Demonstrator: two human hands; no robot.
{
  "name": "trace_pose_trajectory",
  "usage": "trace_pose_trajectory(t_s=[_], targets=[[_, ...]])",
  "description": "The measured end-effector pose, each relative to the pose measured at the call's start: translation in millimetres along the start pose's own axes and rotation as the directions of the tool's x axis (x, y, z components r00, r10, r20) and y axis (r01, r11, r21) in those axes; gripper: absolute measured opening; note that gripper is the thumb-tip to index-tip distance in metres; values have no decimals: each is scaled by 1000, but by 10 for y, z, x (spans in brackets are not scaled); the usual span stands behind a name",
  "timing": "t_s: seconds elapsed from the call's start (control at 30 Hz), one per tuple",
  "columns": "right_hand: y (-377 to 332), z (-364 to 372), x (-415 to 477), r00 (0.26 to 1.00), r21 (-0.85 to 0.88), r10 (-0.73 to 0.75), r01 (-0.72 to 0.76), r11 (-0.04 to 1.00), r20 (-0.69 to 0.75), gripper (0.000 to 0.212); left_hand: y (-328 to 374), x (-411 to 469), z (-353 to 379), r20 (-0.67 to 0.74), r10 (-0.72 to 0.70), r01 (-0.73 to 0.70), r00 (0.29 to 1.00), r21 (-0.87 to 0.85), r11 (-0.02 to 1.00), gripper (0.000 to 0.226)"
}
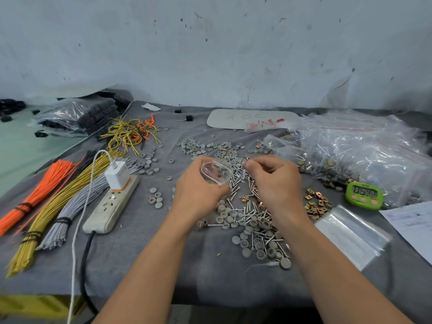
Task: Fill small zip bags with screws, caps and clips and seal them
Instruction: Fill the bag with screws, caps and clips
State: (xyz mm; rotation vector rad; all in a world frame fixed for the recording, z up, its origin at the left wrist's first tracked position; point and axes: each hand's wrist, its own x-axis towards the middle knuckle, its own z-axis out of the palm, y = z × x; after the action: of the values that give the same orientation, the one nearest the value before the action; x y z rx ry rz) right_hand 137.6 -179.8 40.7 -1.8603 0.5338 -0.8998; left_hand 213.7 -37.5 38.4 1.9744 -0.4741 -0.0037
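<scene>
At a cloth-covered workbench [140,265], a person's left hand [198,183] grips a small zip bag [216,173] with its mouth bowed open toward the right hand [275,181]; that hand's fingers are curled with the tips pinched together just beside the opening, though whether they carry a piece cannot be told. The bag is thin, clear film – light, limp and likely slippery – so it is probably best held near the mouth, where the zip strip gives some stiffness; a few small dark shapes show through it (too blurred to name). Below both hands lie loose screws [237,181], small and likely to roll, best pinched by the shank; grey caps [257,230] are scattered among them, and brass-coloured clips [315,203] sit near the right wrist. A flat stack of empty bags [350,237] waits at the right; beyond it, a large clear sack [364,150] holds many small bags – apparently filled.
</scene>
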Motion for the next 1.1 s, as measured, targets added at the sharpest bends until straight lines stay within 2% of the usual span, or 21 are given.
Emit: trace_pose_trajectory(t_s=[0.07, 0.13, 0.23, 0.3, 0.37, 0.43, 0.5, 0.57, 0.7, 0.9, 1.0, 1.1], targets=[[65, -56, 10, 995, -179, 57, -42, 983, 82, 11, -27, 17, -42, -11, -32, 30, 999, -88, 996, 44], [146, -24, 0, 966, -409, 137, -38, 912, 218, 9, -54, 29, -92, -36, -49, 44, 998, -135, 990, 45], [245, 78, -33, 935, -739, 210, 77, 669, 287, 22, -68, 48, -168, -120, -47, 31, 992, -128, 991, 49], [276, 138, -43, 935, -824, 210, 128, 552, 286, 32, -63, 46, -220, -178, -20, 7, 984, -75, 997, 51], [293, 197, -43, 925, -846, 231, 148, 512, 301, 30, -65, 29, -249, -185, 45, -31, 982, 77, 997, 52], [312, 247, -27, 914, -846, 257, 146, 513, 314, 24, -86, 6, -238, -135, 103, -68, 986, 239, 969, 55], [320, 272, -1, 904, -848, 285, 138, 511, 319, 31, -117, -11, -198, -76, 113, -79, 991, 361, 929, 57], [330, 277, 30, 890, -854, 270, 207, 477, 367, 32, -142, -14, -150, -21, 106, -86, 994, 427, 900, 58], [333, 282, 50, 856, -834, 255, 301, 462, 450, 26, -153, -12, -93, 86, 105, -133, 991, 455, 881, 55], [309, 289, -15, 847, -794, 170, 377, 477, 504, 8, -139, -1, -78, 109, 96, -134, 989, 435, 890, 59], [269, 311, -60, 871, -807, 152, 350, 476, 467, 14, -149, 7, -62, 119, 84, -127, 989, 431, 893, 62], [252, 319, -44, 875, -840, 233, 284, 462, 424, 19, -164, 15, -48, 127, 86, -132, 988, 421, 897, 66]])
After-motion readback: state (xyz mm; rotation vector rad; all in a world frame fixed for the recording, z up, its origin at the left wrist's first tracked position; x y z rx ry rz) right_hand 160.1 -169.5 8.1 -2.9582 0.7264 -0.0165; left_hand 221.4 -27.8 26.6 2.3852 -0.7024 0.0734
